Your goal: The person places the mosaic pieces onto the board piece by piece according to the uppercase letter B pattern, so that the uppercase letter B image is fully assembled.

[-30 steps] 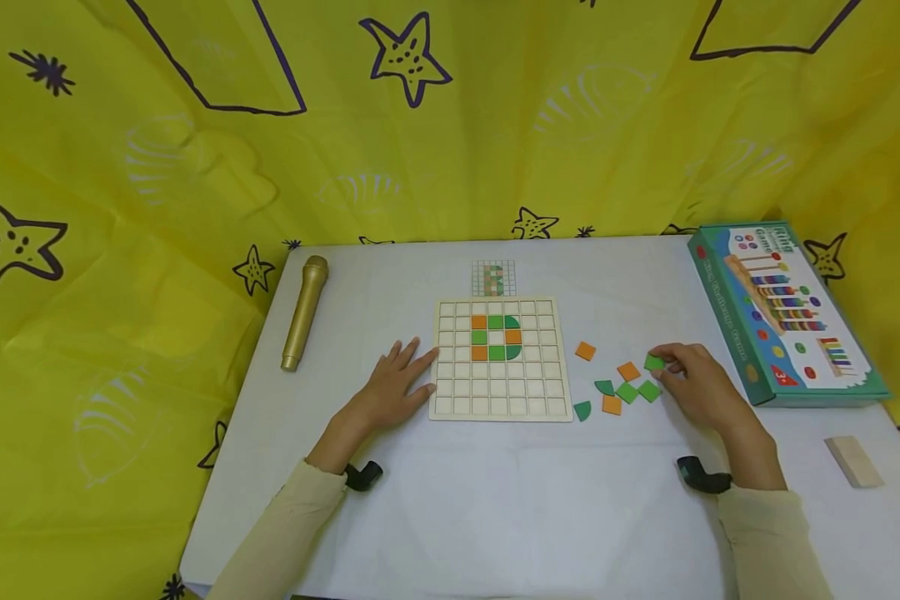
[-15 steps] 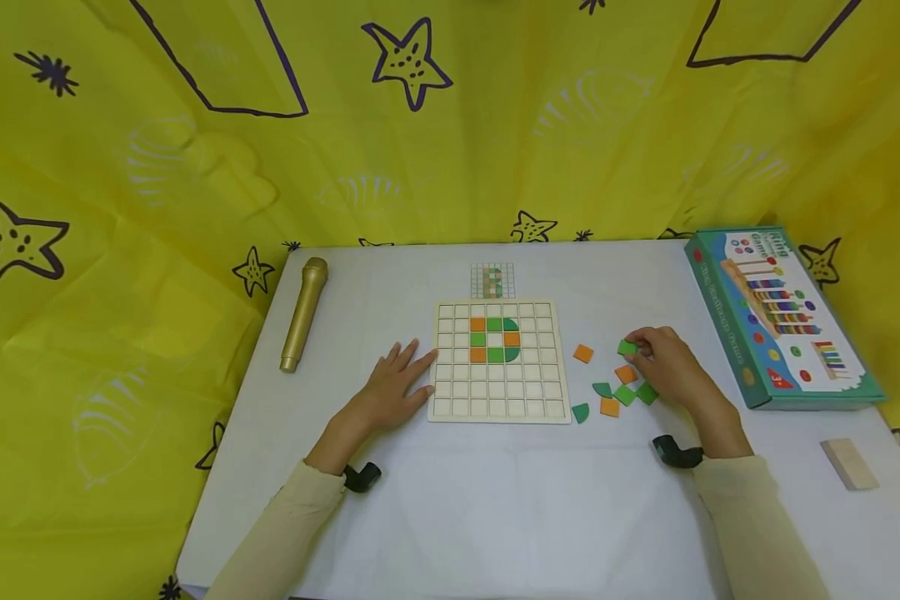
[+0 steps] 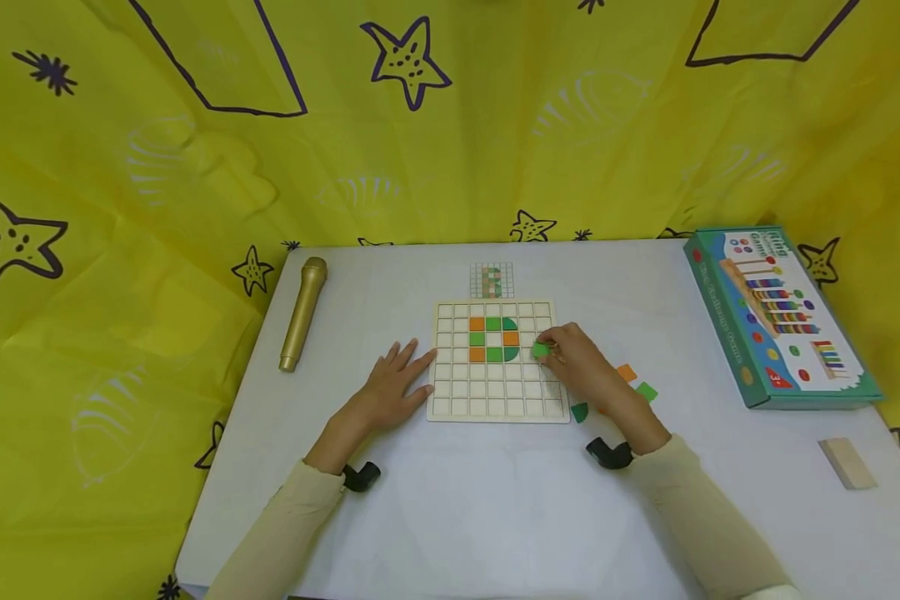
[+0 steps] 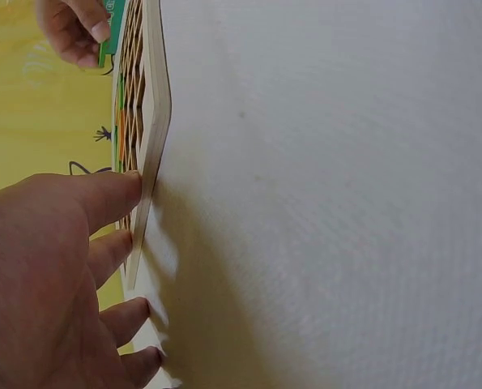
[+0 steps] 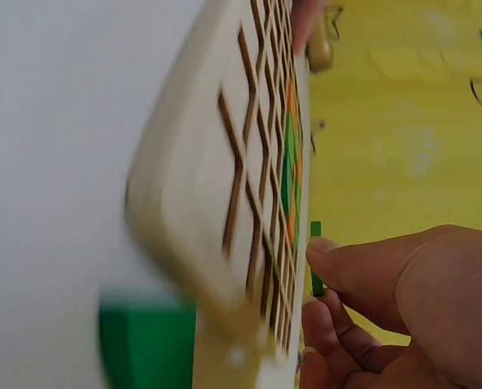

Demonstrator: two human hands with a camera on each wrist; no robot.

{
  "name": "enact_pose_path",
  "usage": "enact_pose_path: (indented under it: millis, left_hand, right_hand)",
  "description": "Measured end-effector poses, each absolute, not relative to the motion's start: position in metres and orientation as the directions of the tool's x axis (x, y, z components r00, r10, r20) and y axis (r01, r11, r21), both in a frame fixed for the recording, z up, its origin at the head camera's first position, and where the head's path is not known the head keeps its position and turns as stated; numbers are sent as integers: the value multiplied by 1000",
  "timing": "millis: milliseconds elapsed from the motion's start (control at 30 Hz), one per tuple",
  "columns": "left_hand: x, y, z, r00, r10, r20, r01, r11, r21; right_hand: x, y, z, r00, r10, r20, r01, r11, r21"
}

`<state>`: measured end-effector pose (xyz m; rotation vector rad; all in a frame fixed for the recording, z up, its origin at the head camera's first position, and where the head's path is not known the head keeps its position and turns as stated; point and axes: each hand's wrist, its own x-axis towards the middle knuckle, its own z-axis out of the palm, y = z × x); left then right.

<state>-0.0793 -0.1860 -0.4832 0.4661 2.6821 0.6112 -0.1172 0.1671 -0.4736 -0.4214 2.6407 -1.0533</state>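
Tiles [image 3: 492,323] in orange and green ring a bare cell on the pale board [image 3: 495,419] in the head view, arranged just as they were a second ago. What has changed is the right hand [image 3: 587,365]: it has left the loose pieces [image 3: 647,392] to the right and now pinches a green tile [image 3: 541,350] over the board's right-hand columns, outside the ring. So that tile has been brought across to the grid, but seems not yet set into a cell. A patterned card [image 3: 491,281] lies just beyond the board. From the left wrist, the left hand [image 4: 54,284] has its fingers extended, touching the board's edge and gripping nothing. From the right wrist, the pinched tile shows edge-on between thumb and fingers; whether it touches the board, I cannot tell.
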Motion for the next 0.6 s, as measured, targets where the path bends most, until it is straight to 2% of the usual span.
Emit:
enact_pose_path:
  millis: [333, 600]
  left_hand:
    - [-79, -186, -483, -885, 382, -265, 230, 855, 465]
    - [-80, -186, -485, -885, 391, -253, 240, 848, 472]
  right_hand:
    - [-105, 103, -477, -874, -481, -73, -307, 661, -685]
    - [-100, 82, -480, -867, -498, 6, -399, 687, -608]
